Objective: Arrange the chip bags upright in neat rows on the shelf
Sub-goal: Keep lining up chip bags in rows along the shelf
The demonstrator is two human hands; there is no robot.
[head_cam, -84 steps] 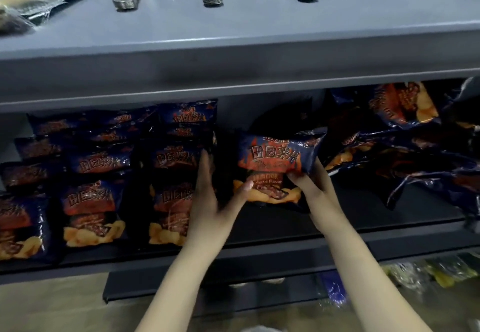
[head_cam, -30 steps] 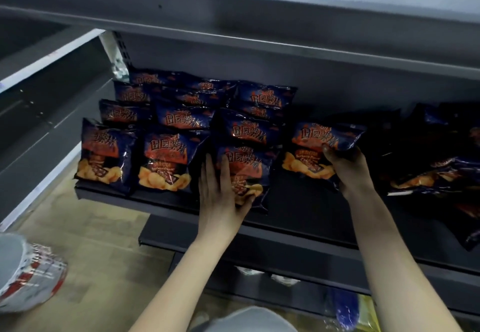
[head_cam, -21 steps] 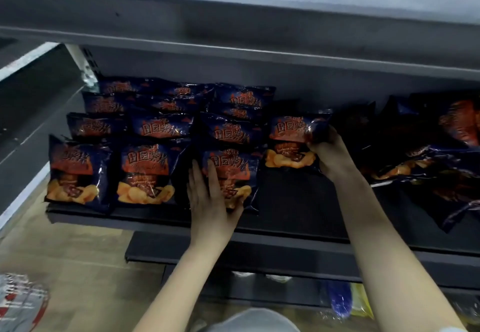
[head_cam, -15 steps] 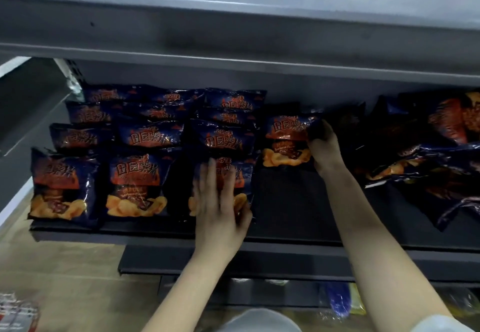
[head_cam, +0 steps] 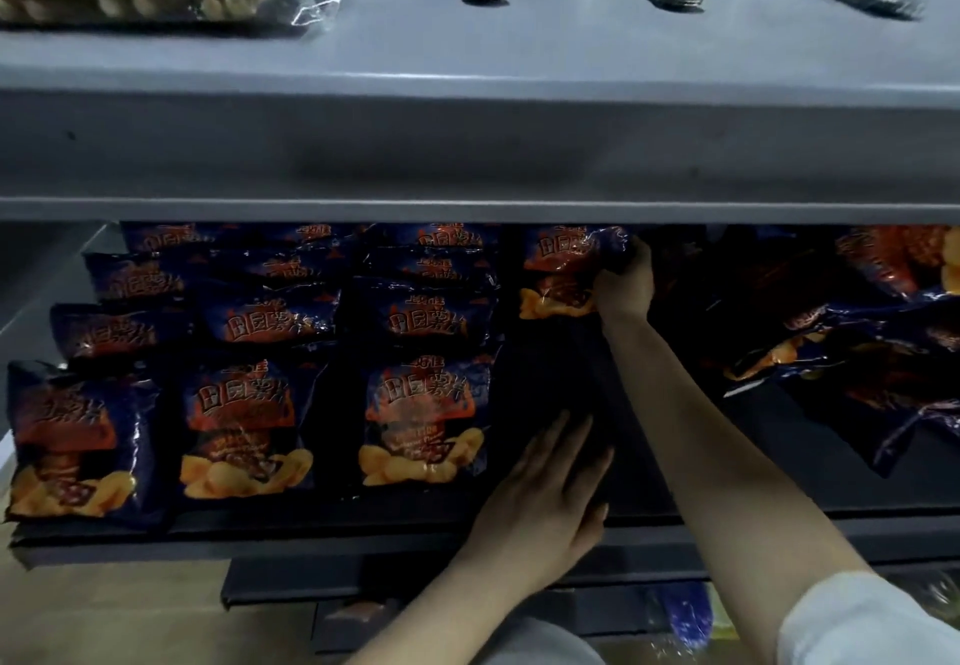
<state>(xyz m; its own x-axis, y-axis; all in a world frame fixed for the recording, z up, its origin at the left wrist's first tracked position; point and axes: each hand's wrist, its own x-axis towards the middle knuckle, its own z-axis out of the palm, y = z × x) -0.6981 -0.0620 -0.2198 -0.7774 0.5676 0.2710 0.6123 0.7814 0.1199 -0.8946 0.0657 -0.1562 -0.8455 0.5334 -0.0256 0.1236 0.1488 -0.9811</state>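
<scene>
So a chip bag (head_cam: 563,269) is being held upright at the far end of the shelf (head_cam: 363,542), pinched along its right edge by the right hand (head_cam: 623,285), fingers closed on the foil. It's being parked as the start of a fourth row, just right of the three tidy rows (head_cam: 249,378). The left hand (head_cam: 545,503) is being rested flat and open on bare shelf nearer the front, gripping nothing. The loose pile (head_cam: 857,331) is lying off to the right, bags tipped with long axes mostly sideways, so it's probably being left to the right hand, which is nearer.
</scene>
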